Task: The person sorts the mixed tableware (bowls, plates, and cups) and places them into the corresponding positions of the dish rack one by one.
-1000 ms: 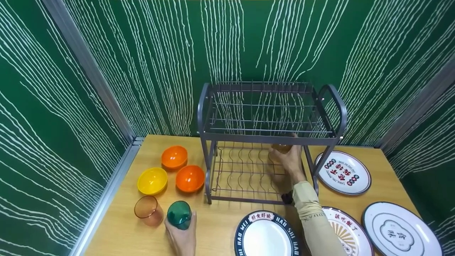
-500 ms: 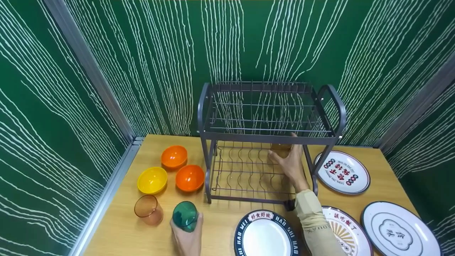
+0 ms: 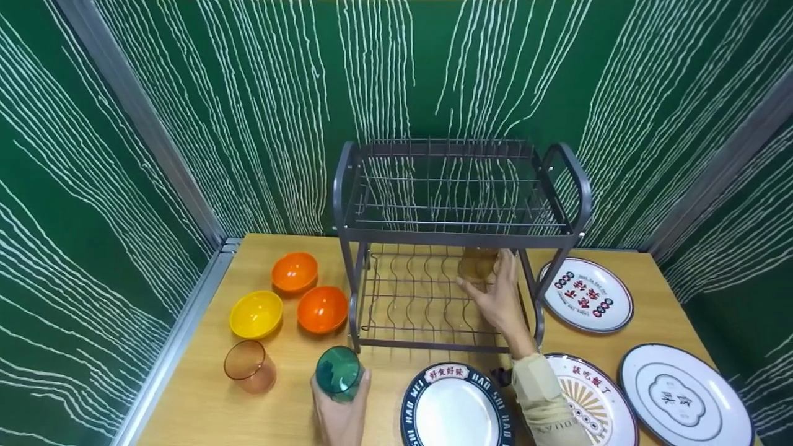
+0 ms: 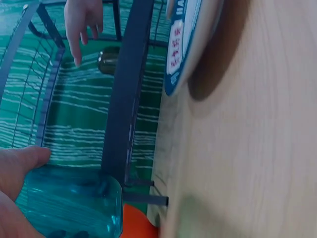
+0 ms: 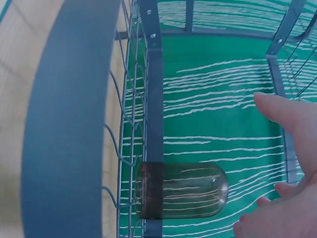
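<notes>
Nearest, the green glass (image 3: 338, 371) is gripped by the left hand (image 3: 340, 413), thumb on one side and fingers on the other, and appears to be held just above the table (image 3: 192, 396). A firm, level hold there seems advisable while attention is given to the rack (image 3: 458, 239).

Farther off, the right hand (image 3: 499, 305) is reached between the rack's tiers, thumb and fingers spread, nothing grasped; the forearm is slanted in from the lower right. Beyond it, the amber glass (image 3: 474, 265) is stood on the lower wires towards the back right, apparently mouth down. For good handling, the spread fingers should be taken wide of it, and the knuckles held below the upper tier.
</notes>
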Demonstrator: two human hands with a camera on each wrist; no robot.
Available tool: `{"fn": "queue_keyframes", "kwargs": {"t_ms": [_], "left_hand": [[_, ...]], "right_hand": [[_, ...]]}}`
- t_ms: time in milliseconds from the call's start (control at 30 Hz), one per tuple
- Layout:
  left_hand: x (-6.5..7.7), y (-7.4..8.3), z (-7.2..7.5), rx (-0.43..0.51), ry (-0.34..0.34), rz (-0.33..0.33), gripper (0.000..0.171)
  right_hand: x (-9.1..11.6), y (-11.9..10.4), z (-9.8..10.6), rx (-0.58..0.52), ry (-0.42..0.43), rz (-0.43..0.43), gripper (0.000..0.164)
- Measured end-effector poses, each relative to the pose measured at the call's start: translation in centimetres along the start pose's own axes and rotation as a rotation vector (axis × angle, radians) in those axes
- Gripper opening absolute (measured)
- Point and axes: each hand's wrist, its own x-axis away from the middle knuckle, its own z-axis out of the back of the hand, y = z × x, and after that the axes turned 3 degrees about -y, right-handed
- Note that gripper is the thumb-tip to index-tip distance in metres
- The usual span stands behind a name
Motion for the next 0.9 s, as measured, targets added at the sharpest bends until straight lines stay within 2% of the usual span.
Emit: {"fn": "queue_keyframes", "kwargs": {"t_ms": [133, 333, 600, 733, 900], "left_hand": [[0.6, 0.5, -0.6, 0.001, -0.03, 0.002, 0.106], [1.6, 1.0, -1.4, -0.021, -0.055, 0.0, 0.104], [3.2, 1.3, -2.2, 0.047, -0.062, -0.159, 0.097], [3.9, 1.8, -2.6, 0.03, -0.07, -0.187, 0.098], [4.8, 2.6, -3.4, 0.033, -0.121, -0.174, 0.098]], "right_hand": [[1.0, -0.8, 0.2, 0.001, 0.016, 0.041, 0.097], [2.7, -1.2, 0.3, 0.009, 0.028, 0.081, 0.098], [5.3, -1.8, 0.4, 0.042, 0.053, 0.123, 0.096], [6.7, -2.5, 0.5, 0.051, 0.039, 0.128, 0.093], [8.0, -3.2, 0.7, 0.034, 0.03, 0.127, 0.09]]}}
